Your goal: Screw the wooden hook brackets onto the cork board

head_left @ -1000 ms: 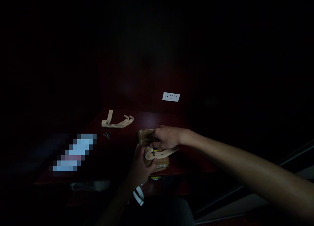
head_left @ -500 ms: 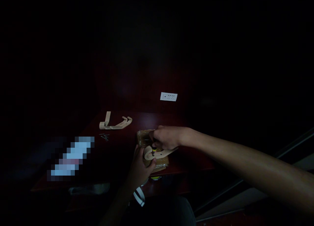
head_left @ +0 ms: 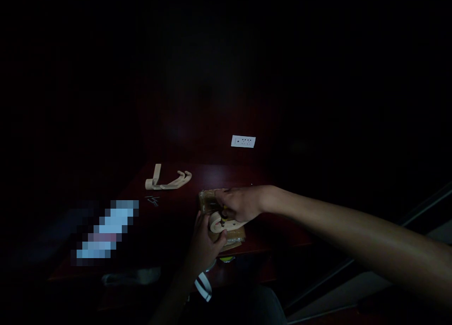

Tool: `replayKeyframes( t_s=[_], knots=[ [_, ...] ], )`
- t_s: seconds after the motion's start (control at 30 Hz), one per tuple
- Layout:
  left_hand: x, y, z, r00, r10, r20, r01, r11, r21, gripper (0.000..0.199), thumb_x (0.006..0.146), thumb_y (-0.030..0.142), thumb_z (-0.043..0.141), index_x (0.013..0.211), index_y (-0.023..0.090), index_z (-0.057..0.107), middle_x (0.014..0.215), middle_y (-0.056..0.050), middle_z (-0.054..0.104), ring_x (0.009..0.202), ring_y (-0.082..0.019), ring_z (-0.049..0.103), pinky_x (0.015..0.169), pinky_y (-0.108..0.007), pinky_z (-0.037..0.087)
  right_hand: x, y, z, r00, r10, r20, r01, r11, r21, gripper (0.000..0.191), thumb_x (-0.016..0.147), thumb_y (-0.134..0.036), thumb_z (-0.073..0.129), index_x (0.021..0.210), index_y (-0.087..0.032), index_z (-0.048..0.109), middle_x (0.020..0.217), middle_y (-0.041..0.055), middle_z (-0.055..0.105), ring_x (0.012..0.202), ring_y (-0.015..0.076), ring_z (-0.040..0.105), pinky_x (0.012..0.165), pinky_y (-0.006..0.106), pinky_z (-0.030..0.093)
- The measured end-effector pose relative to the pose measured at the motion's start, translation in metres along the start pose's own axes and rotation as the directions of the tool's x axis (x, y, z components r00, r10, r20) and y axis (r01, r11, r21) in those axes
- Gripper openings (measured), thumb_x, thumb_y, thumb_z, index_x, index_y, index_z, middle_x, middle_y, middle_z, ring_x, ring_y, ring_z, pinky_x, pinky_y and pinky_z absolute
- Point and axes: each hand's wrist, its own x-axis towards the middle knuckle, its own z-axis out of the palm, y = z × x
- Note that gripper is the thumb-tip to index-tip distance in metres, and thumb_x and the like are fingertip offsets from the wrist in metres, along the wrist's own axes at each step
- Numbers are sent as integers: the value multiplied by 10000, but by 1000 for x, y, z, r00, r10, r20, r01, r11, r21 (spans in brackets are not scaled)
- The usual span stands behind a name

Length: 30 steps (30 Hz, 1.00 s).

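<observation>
My left hand grips the curled end of a pale wooden hook, with thumb in front and fingers behind. The hook lies on a flat brown block wrapped in clear plastic. Over it, my right hand is closed round a short screwdriver with a yellow and black handle. Its tip points down at the hook beside the curl; whether a screw is under it is too dark to see. A dark hole shows in the hook's straight part, whose far end my right hand hides.
More pale wooden hooks lie at the back left of the dark red table, with several loose screws in front. A blurred-out bright rectangle is at left. A white socket plate is on the wall behind.
My right hand has turned and shifted slightly, and now covers more of the screwdriver. My left hand keeps its grip on the hook. The whole view has shifted a little.
</observation>
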Motion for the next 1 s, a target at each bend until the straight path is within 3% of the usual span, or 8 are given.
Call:
replayKeyframes(
  t_s=[0.13, 0.4, 0.6, 0.7, 0.8, 1.0],
  knots=[
    [1, 2, -3, 1000, 1, 10, -1, 1000, -2, 334, 747, 291, 604, 1053, 209, 499, 1110, -93, 511, 1137, -285, 499, 939, -466, 435, 0, 1, 0, 1000, 12, -14, -13, 998, -61, 370, 846, -273, 528, 1177, -110, 508, 932, 128, 670, 740, 195, 627, 581, 274, 426],
    [0, -1, 0, 1000, -7, 4, 7, 999, 40, 387, 752, 310, 600, 1103, 199, 481, 1181, -110, 495, 1214, -307, 443, 986, -491, 399, 6, -2, 3, 989, 147, -29, -150, 971, -188, 443, 897, -443, 411, 990, -71, 632, 930, 201, 674, 814, 263, 651, 647, 330, 458],
    [0, -5, 2, 1000, 22, -9, -22, 1000, 22, 382, 761, 309, 596, 1112, 204, 490, 1171, -100, 508, 1225, -299, 443, 993, -473, 398, 1, 0, 0, 989, 140, 45, -138, 989, -46, 627, 794, -372, 570, 1317, -79, 386, 1054, 178, 650, 859, 246, 637, 606, 290, 451],
    [-1, -7, 2, 1000, -3, -3, 3, 1000, 8, 402, 758, 306, 601, 1127, 200, 481, 1180, -105, 496, 1245, -318, 415, 1003, -492, 379, -2, 7, 1, 997, 66, 37, -65, 997, -36, 467, 796, -249, 558, 1235, -114, 478, 983, 132, 668, 791, 205, 636, 567, 257, 419],
    [-1, -9, 3, 1000, -19, 17, 19, 1000, 4, 413, 760, 315, 599, 1135, 197, 473, 1203, -111, 481, 1257, -327, 396, 1005, -501, 374, -3, 10, 2, 999, 24, 27, -21, 995, -100, 287, 828, -250, 526, 1075, -118, 593, 890, 119, 680, 734, 201, 634, 546, 259, 394],
    [0, -5, 2, 999, -45, 29, 43, 998, 42, 371, 769, 358, 583, 1088, 194, 488, 1186, -110, 502, 1221, -305, 435, 993, -482, 397, -2, 2, 3, 996, 88, 1, -87, 979, -183, 386, 883, -376, 452, 1039, -79, 644, 913, 176, 688, 749, 227, 643, 550, 275, 398]
  ],
)
